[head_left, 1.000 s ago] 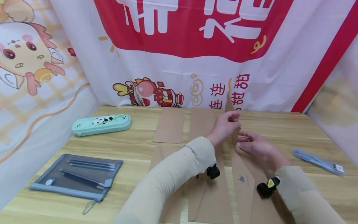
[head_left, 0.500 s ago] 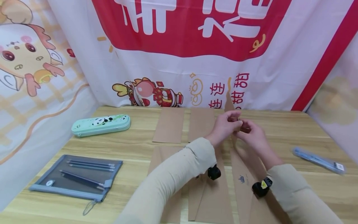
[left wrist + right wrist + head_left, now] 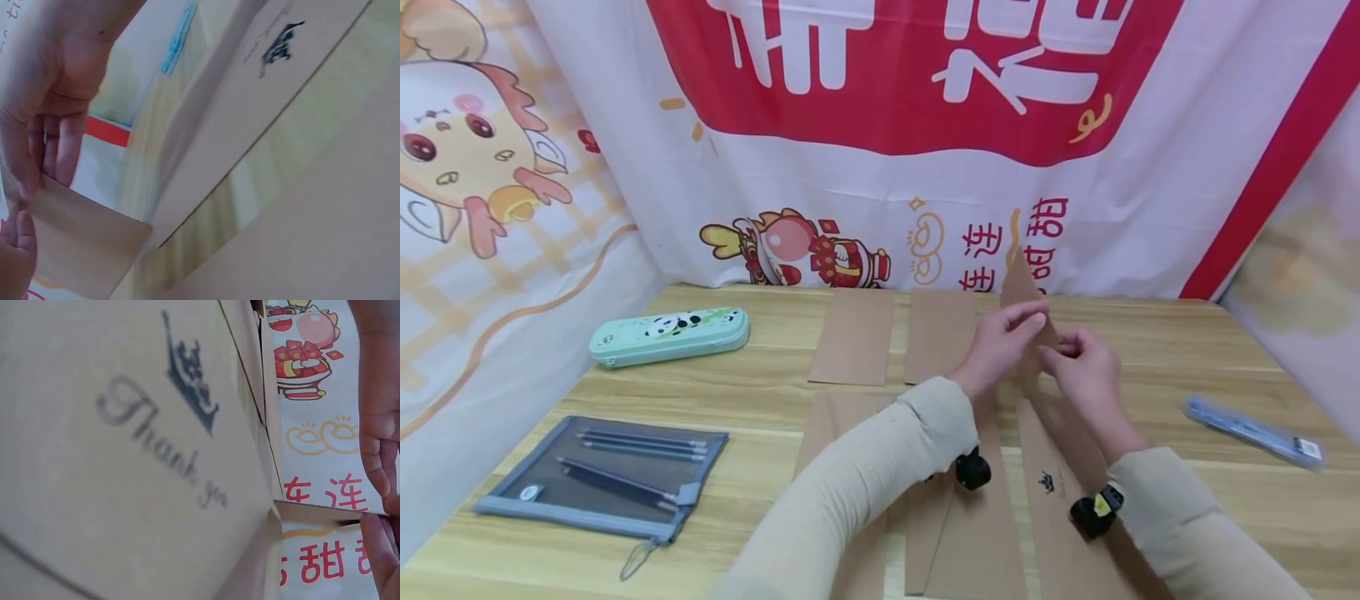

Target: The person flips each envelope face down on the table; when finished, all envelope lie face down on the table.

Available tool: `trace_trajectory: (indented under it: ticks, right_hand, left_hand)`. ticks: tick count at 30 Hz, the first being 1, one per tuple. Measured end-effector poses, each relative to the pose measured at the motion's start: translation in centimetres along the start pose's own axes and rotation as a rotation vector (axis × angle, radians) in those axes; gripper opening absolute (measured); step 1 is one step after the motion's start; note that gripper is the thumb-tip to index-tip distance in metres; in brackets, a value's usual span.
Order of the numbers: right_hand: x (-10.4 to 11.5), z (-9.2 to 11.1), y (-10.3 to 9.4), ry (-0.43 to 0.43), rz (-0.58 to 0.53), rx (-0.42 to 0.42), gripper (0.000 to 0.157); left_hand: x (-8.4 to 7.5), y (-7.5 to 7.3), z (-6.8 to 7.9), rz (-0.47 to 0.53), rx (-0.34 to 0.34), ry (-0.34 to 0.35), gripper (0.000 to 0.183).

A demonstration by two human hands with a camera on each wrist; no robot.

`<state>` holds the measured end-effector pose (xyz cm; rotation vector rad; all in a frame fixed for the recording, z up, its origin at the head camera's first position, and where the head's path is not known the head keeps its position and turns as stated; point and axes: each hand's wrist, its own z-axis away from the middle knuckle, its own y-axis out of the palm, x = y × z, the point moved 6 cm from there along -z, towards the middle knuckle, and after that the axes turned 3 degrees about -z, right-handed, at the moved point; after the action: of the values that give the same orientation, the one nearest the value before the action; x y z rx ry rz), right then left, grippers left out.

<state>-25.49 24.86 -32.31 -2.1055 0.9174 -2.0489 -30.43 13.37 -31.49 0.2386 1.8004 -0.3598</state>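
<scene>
Both hands are at the raised panel (image 3: 1021, 287) of a brown paper envelope, which stands up toward the back edge of the table. My left hand (image 3: 996, 346) pinches the panel from the left side, thumb toward me. On its right edge, my right hand (image 3: 1090, 371) pinches with thumb and curled fingers. The envelope's lower part (image 3: 1052, 517) lies beneath my right wrist, bearing a crown print; "Thank you" lettering (image 3: 162, 444) reads in the right wrist view. In the left wrist view the panel (image 3: 87, 237) spans between the fingers of both hands.
More brown paper envelopes (image 3: 966, 542) and panels (image 3: 853, 337) lie flat to the left, partly under my left sleeve. A mint panda pencil case (image 3: 670, 335), a grey mesh pouch (image 3: 602, 475) with pencils, and a blue packaged pen-like item (image 3: 1251, 432) are farther out. Printed cloth hangs behind.
My right hand has risen from lower on the panel to its right edge, close to the left hand. The panel has turned to show more of its face. My left hand stays nearly in place.
</scene>
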Motion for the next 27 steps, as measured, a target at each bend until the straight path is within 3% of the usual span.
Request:
trace_trajectory:
  ticks: [4,7,11,15,22,27]
  right_hand:
    - [-0.5,0.3,-0.9,0.076,-0.106,-0.099,0.021]
    - [-1.0,0.4,-1.5,0.143,-0.348,-0.154,0.015]
    - [-1.9,0.4,-1.5,0.215,-0.779,-0.215,0.020]
    - [-2.6,0.5,-1.6,0.266,-1.019,-0.251,0.022]
    - [-3.2,0.7,-1.2,0.341,-1.174,-0.247,0.025]
    - [-3.3,0.7,-0.8,0.345,-1.240,-0.248,0.027]
  left_hand:
    - [0.3,-0.2,0.6,0.058,-0.036,0.012,0.029]
    - [0.7,-0.7,1.1,0.095,-0.136,0.014,0.026]
    - [1.8,-1.8,1.9,0.130,-0.302,-0.033,0.025]
    - [3.0,-2.3,2.3,0.193,-0.394,-0.091,0.030]
    - [4.3,-0.9,3.1,0.392,-0.337,-0.212,0.041]
    - [4.1,-0.3,3.4,0.445,-0.313,-0.208,0.042]
